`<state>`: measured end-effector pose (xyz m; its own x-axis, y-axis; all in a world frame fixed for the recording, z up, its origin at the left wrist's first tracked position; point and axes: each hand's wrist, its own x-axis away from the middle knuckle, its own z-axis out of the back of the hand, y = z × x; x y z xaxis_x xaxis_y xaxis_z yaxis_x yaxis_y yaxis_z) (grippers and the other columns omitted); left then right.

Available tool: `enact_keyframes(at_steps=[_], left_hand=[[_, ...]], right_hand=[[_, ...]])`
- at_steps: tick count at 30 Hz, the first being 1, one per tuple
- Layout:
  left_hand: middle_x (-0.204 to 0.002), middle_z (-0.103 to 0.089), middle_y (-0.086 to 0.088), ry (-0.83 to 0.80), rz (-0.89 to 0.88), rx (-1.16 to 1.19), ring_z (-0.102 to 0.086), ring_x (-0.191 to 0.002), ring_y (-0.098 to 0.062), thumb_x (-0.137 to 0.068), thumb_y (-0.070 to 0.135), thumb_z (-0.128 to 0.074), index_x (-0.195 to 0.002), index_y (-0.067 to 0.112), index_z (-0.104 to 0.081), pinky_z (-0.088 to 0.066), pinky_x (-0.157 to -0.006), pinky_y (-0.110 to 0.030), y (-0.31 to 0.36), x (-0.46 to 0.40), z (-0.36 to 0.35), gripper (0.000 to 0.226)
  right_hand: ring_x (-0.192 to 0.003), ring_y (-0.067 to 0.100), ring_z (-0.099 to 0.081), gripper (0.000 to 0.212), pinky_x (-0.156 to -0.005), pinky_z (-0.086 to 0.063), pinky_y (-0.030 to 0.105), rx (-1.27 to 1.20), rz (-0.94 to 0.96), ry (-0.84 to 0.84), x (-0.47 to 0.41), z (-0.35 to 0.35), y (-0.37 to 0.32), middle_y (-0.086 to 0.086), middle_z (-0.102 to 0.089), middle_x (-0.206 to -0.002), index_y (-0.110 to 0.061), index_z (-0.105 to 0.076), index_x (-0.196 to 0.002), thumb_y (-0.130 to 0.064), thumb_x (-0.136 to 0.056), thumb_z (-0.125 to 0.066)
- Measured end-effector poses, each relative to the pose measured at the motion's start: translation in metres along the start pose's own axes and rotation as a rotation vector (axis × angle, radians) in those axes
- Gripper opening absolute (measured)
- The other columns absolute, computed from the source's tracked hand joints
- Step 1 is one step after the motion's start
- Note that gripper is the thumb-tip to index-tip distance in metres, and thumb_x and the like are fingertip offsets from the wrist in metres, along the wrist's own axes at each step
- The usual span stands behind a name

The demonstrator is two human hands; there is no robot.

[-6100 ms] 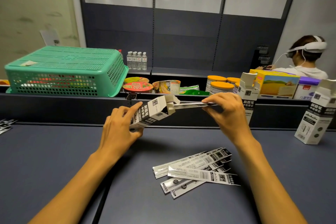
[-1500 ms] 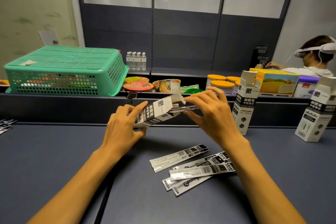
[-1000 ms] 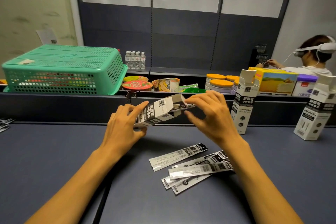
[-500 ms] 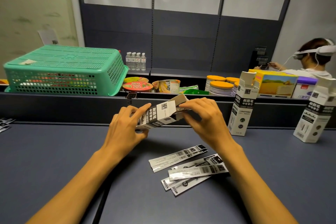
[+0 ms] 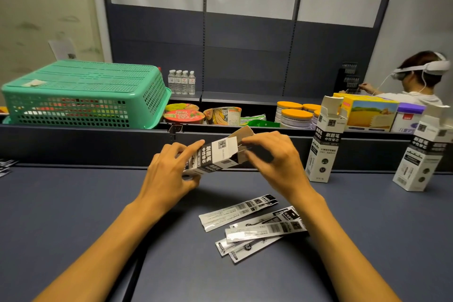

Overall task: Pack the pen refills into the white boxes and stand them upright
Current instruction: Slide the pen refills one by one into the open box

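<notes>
Both hands meet at the middle of the frame: our left hand (image 5: 171, 174) wraps its fingers round the lower body of a white box (image 5: 215, 157) held tilted above the table (image 5: 73, 228), while our right hand (image 5: 272, 157) curls its fingertips at the box's open mouth, apparently pinching the last bit of a pen refill going in, though the refill itself is hidden behind the flap. More wrapped refills (image 5: 255, 225) lie in a loose overlapping pile just below our hands, toward the lower centre. Two other white boxes stand upright at the right: one (image 5: 323, 152) near the right hand, another (image 5: 421, 159) at the far right edge, both with flaps open. We judge the packing only partly done. From here, the thin flap could crease if we push the refill against it, and the tilted box could spill its contents once we let go of the mouth. Reaching down for the pile, our forearm could sweep refills aside, or a wide elbow could knock the nearer standing box over.
</notes>
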<state>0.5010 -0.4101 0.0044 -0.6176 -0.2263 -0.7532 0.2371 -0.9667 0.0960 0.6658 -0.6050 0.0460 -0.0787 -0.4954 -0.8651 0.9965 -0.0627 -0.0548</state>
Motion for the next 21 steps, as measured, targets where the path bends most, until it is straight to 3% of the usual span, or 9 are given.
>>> enact_keyframes(at_steps=[4, 7, 13, 17, 21], left_hand=[[-0.105, -0.055, 0.000, -0.002, -0.005, 0.004, -0.047, -0.091, -0.017, -0.065, 0.025, -0.082, -0.142, 0.028, -0.044, -0.040, -0.070, -0.029, 0.002, -0.001, -0.001, 0.086], [-0.105, -0.055, 0.000, -0.012, -0.016, 0.005, -0.048, -0.091, -0.016, -0.065, 0.026, -0.083, -0.142, 0.028, -0.044, -0.042, -0.071, -0.030, 0.003, 0.000, -0.002, 0.086], [-0.104, -0.055, -0.001, -0.007, -0.013, 0.006, -0.048, -0.090, -0.017, -0.065, 0.026, -0.083, -0.142, 0.028, -0.044, -0.043, -0.070, -0.030, 0.002, 0.000, -0.001, 0.086], [-0.105, -0.056, 0.000, -0.014, -0.017, 0.002, -0.048, -0.091, -0.017, -0.065, 0.026, -0.083, -0.142, 0.028, -0.043, -0.042, -0.070, -0.029, 0.003, 0.000, -0.001, 0.087], [-0.105, -0.056, -0.001, -0.016, -0.021, 0.007, -0.048, -0.091, -0.017, -0.065, 0.026, -0.083, -0.142, 0.027, -0.044, -0.042, -0.070, -0.029, 0.004, 0.001, -0.001, 0.086]], right_hand=[[-0.086, 0.017, -0.064, 0.015, -0.073, -0.046, 0.029, 0.002, 0.023, 0.015, 0.003, -0.001, 0.002, -0.001, -0.073, -0.097, -0.016, -0.072, -0.097, -0.022, -0.085, -0.067], [-0.083, 0.016, -0.064, 0.018, -0.066, -0.051, 0.032, 0.018, 0.057, -0.061, 0.005, -0.010, -0.003, -0.001, -0.074, -0.098, -0.015, -0.073, -0.099, -0.013, -0.081, -0.074], [-0.081, 0.009, -0.060, 0.024, -0.071, -0.052, 0.033, -0.091, -0.034, -0.041, 0.003, -0.004, -0.001, -0.004, -0.070, -0.094, -0.018, -0.069, -0.106, -0.032, -0.086, -0.064], [-0.080, 0.015, -0.062, 0.018, -0.066, -0.053, 0.038, -0.086, -0.019, -0.052, 0.006, -0.004, 0.002, -0.001, -0.072, -0.094, -0.016, -0.071, -0.100, -0.026, -0.087, -0.063], [-0.086, 0.014, -0.064, 0.029, -0.068, -0.054, 0.035, -0.062, 0.023, -0.112, 0.006, -0.010, -0.004, -0.003, -0.072, -0.104, -0.017, -0.072, -0.103, -0.033, -0.091, -0.052]])
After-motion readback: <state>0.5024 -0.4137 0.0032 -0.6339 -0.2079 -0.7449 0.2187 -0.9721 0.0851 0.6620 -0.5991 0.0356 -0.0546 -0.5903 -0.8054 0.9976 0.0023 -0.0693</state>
